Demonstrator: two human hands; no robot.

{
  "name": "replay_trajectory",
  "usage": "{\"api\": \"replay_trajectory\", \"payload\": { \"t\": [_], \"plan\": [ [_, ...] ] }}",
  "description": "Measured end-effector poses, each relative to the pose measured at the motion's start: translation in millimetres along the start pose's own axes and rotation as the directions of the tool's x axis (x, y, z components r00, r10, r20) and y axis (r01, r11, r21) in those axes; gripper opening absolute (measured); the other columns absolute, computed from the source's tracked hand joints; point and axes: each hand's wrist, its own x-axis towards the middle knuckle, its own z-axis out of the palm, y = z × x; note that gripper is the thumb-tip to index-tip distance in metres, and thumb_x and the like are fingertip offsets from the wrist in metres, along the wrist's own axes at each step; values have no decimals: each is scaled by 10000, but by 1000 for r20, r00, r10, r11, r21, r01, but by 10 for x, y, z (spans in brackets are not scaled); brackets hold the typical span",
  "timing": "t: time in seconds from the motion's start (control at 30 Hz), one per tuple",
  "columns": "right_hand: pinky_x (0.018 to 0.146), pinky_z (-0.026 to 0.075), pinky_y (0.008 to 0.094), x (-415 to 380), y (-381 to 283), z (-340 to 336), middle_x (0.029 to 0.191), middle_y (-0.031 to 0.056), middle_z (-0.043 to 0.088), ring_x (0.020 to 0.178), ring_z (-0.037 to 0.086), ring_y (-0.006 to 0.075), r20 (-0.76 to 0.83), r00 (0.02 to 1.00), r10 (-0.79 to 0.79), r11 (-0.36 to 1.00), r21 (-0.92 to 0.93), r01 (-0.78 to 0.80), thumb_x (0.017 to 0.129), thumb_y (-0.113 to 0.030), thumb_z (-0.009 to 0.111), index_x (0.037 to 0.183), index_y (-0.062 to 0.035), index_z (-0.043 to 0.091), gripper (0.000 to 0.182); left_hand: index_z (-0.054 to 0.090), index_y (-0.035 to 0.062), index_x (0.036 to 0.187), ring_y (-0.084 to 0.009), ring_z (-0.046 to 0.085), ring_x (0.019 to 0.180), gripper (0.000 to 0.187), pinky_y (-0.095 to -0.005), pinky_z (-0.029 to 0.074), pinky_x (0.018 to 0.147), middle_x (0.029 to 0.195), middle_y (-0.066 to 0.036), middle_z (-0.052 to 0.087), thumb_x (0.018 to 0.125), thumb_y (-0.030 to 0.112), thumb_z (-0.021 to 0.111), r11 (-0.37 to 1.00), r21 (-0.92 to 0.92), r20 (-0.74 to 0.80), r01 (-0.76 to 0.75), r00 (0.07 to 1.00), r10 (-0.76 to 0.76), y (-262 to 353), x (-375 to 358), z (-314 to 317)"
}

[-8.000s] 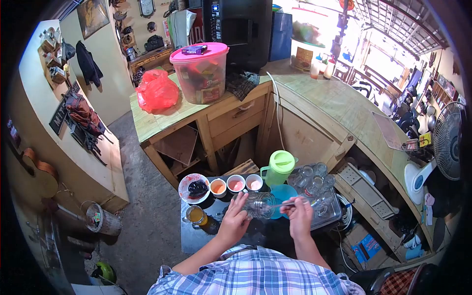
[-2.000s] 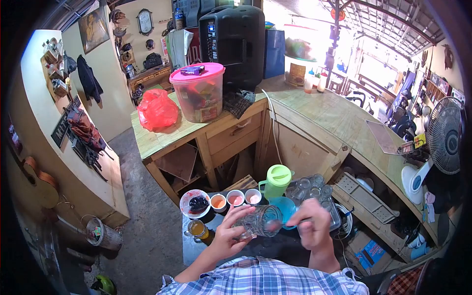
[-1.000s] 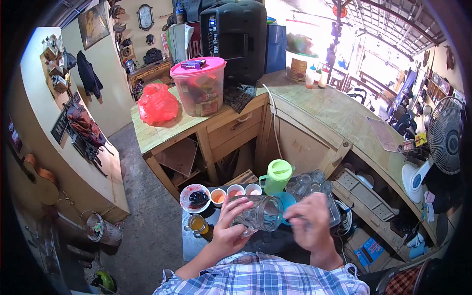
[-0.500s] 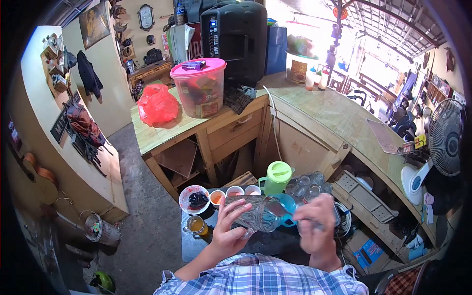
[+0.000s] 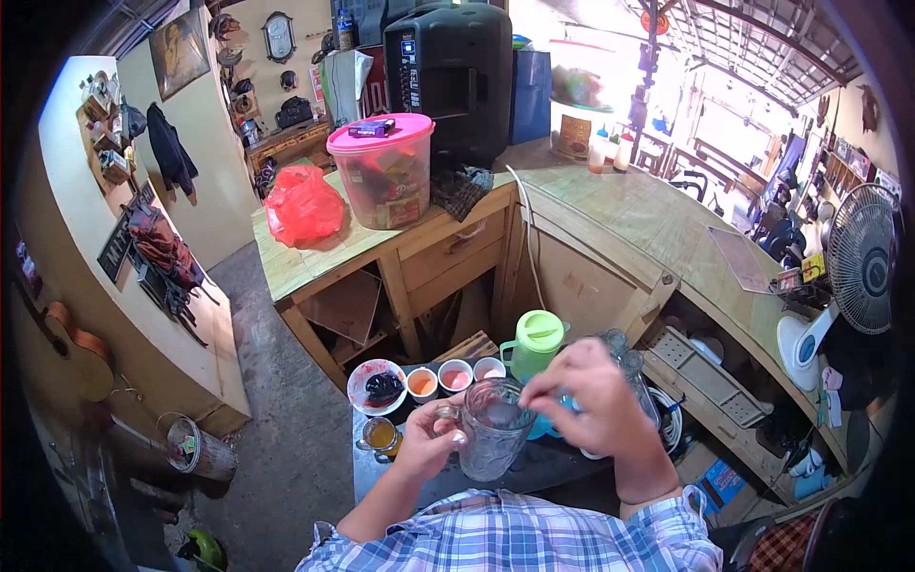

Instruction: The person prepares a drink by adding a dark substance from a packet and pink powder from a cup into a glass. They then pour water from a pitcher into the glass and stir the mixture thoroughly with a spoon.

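My left hand (image 5: 427, 440) is closed around the handle of a clear patterned glass mug (image 5: 491, 453), which stands nearly upright in front of my chest. My right hand (image 5: 593, 400) is at the mug's right rim, with thumb and fingers pinched on a spoon; its rounded bowl (image 5: 501, 414) shows inside the glass, and its handle is mostly hidden by the fingers. Behind the right hand, a blue plastic cup (image 5: 543, 425) is partly covered. A small glass mug of orange-yellow drink (image 5: 382, 437) stands left of my left hand.
White cups with coloured contents (image 5: 422, 383) line the low table beside a bowl holding something dark (image 5: 355, 389). A green lidded pitcher (image 5: 539, 336) and upturned glasses (image 5: 618, 341) stand behind. A wooden counter (image 5: 610, 205) wraps around, with a fan (image 5: 863, 272) at right.
The glass mug has gone from tilted sideways to nearly upright, lower and slightly left. My left hand has shifted onto its handle, and my right hand has risen to the rim.
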Motion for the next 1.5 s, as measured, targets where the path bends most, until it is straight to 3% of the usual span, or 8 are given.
{"api": "replay_trajectory", "payload": {
  "t": [0.2,0.37,0.5,0.67,0.77,0.97,1.3,1.5],
  "plan": [
    [730,470,314,185,189,175,799,60,656,774,629,192,173,981,88,913,380,-149,739,-22,716,837,-45,668,112,491,-24,1274,-281,557,1167,695,-451,426,1023,1252,-176,557,765,378,741,957,-213,105,195,979,-176,-8,86,76],
    [690,511,266,265,406,116,826,80,665,756,662,154,42,994,99,709,698,-100,712,58,692,841,-10,654,150,419,-4,1347,-315,501,1240,680,-491,385,1056,1320,-150,518,807,300,700,891,-390,210,234,964,-162,65,104,186],
    [725,482,268,290,315,254,823,57,656,832,630,154,364,924,-119,829,549,-110,752,1,698,888,-38,670,144,467,4,1307,-363,487,1243,614,-530,381,1050,1300,-146,531,806,262,712,835,-466,224,293,952,-209,49,107,128],
    [727,457,316,225,239,-29,837,65,641,794,617,192,43,979,197,740,648,-177,780,-27,679,858,-39,648,85,566,8,1108,-365,501,1222,433,-560,385,1028,1280,-198,536,769,207,748,917,-336,192,217,968,-159,79,67,101],
    [753,427,351,149,48,135,795,72,638,740,601,236,211,977,9,922,376,-89,774,-35,684,833,-58,645,74,573,17,1021,-349,505,1222,386,-543,390,1021,1270,-209,544,734,173,777,975,-191,158,114,984,-84,116,41,37],
    [771,391,364,-24,-6,-91,819,62,623,748,561,229,-115,993,2,991,137,14,751,-72,691,879,-93,612,152,571,32,772,-309,461,1267,223,-483,333,1078,1255,-201,553,685,46,776,991,66,184,-120,977,106,399,62,294],
    [753,404,365,-249,14,166,847,56,629,779,553,244,9,992,122,992,38,-123,812,-30,618,899,-70,565,109,414,29,627,-353,477,1258,358,-443,388,1032,1347,-233,454,694,16,766,694,574,385,-435,891,239,541,65,421],
    [832,422,371,-521,83,101,899,74,627,849,569,248,-40,940,339,858,423,-291,893,-68,489,1014,-31,509,128,441,9,574,-387,521,1218,343,-501,422,997,1279,-234,550,682,3,767,395,698,479,-597,800,362,449,51,372]
  ]
}}
